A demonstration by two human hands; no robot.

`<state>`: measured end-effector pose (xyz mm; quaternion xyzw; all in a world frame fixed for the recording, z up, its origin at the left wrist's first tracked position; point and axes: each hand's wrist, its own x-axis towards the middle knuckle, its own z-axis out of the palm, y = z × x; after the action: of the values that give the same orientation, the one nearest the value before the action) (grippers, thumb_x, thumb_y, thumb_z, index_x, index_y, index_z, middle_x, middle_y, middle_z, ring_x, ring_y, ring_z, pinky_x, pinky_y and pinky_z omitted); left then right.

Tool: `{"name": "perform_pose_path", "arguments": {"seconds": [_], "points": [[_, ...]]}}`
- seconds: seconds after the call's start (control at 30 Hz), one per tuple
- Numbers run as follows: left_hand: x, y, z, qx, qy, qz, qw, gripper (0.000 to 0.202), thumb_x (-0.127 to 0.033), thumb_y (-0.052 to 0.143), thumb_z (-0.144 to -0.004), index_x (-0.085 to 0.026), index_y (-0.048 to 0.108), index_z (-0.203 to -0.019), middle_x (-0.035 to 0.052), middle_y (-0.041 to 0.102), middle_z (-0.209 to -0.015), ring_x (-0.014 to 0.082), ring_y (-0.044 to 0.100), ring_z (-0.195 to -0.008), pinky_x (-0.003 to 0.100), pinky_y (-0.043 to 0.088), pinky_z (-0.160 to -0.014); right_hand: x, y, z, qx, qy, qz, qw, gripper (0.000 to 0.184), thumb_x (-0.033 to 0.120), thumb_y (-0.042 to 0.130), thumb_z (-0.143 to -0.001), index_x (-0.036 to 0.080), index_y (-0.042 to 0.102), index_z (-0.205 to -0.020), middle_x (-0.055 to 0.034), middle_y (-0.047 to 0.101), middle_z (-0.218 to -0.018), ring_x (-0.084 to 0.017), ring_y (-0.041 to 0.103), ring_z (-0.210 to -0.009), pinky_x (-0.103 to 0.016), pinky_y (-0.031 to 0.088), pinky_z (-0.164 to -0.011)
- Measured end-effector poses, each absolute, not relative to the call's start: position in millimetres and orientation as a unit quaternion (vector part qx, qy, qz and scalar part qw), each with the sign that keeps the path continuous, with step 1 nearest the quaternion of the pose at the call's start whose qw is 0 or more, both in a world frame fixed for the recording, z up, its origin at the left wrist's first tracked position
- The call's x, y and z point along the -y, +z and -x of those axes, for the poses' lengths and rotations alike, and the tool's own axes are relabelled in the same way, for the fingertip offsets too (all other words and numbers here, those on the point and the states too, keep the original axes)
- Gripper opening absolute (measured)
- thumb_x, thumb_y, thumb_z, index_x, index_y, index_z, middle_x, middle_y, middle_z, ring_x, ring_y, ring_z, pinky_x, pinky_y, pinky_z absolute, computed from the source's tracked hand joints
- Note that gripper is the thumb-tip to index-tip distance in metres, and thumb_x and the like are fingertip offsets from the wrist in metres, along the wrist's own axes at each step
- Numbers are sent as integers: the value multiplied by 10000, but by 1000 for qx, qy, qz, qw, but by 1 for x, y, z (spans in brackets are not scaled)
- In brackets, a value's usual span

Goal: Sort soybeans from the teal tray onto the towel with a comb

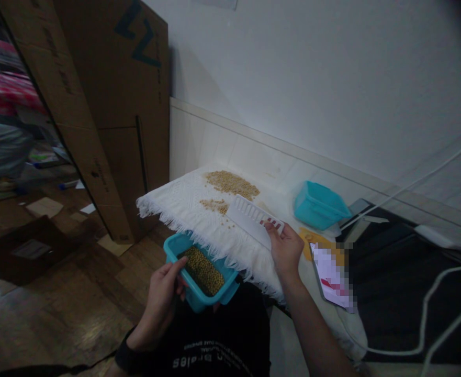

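Observation:
My left hand [163, 296] grips a teal plastic tub [193, 296] part full of tan beans [203, 270], held just below the fringed edge of a white cloth [191, 201]. My right hand [285, 247] holds a flat white slotted plastic card [249, 217] resting on the cloth. Two heaps of loose beans lie on the cloth beyond the card, a large one [232, 183] and a small one [214, 205].
A second teal tub [319, 205] stands at the right of the cloth. A phone [332, 275] lies by an orange pad. White cables [422, 330] cross a dark surface at right. Tall cardboard boxes [112, 104] lean at left over a wooden floor.

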<state>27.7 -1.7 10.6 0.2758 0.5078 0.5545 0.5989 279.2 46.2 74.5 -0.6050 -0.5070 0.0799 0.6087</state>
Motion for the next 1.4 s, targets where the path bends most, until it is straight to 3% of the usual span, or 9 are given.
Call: {"name": "perform_pose_path", "arguments": {"seconds": [0.67,0.87,1.4], "points": [[-1,4,-25,-496,564,-275,600,444,-491,740,-690,-185,528,-447,-68,383,-337,67,331,-293,209,283,-322,-54,57,-281,503,185,559,632,383,496,740,-750,156,735,-926,-70,766,-892,-218,699,-791,-333,536,-750],[1,4,-27,-492,566,-270,604,442,-480,735,-702,-188,519,-449,-68,385,-340,74,341,-300,211,294,-324,-47,52,-282,486,184,548,656,355,465,744,-759,152,735,-927,-81,769,-910,-224,710,-830,-355,535,-803],[2,8,-27,-487,577,-266,600,424,-472,750,-682,-186,530,-460,-66,400,-354,69,329,-305,208,297,-314,-19,57,-279,484,170,581,631,352,493,734,-760,173,742,-907,-66,773,-889,-230,719,-806,-337,547,-767]]}}
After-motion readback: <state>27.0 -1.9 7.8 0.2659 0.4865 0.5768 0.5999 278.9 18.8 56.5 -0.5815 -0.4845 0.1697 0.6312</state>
